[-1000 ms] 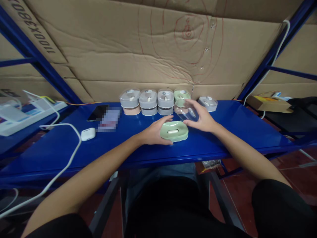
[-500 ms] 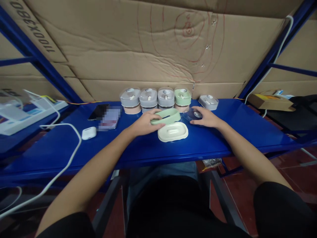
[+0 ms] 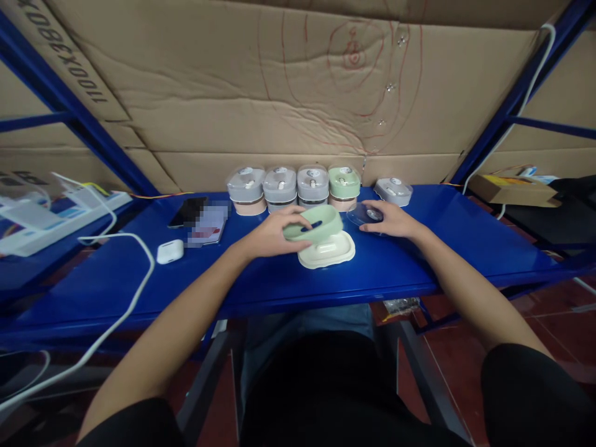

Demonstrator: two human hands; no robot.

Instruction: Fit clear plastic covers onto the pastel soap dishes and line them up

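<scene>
My left hand (image 3: 270, 234) grips a tilted green plastic soap dish tray (image 3: 321, 221) by its near side, holding it over the rim of a cream soap dish base (image 3: 331, 253). The tray's edge overlaps the base, which lies on the blue shelf top (image 3: 386, 267). My right hand (image 3: 391, 220) is to the right, its fingertips on the rim of a clear plastic lid (image 3: 363, 215) low over the shelf. Behind my hands stands a row of lidded soap dish sets, including a green-topped one (image 3: 343, 183).
A white earbud case (image 3: 170, 251) and a white cable (image 3: 135, 248) lie at left, with a phone (image 3: 186, 211) and a blurred card (image 3: 207, 225) behind. A power strip (image 3: 60, 214) sits further left. A lidded dish (image 3: 393, 191) and a cardboard box (image 3: 512, 190) lie right.
The green tray has tilted more steeply in my left hand and now overlaps the cream base. Since the earliest frame, it has come off the base, and the clear lid has dropped lower.
</scene>
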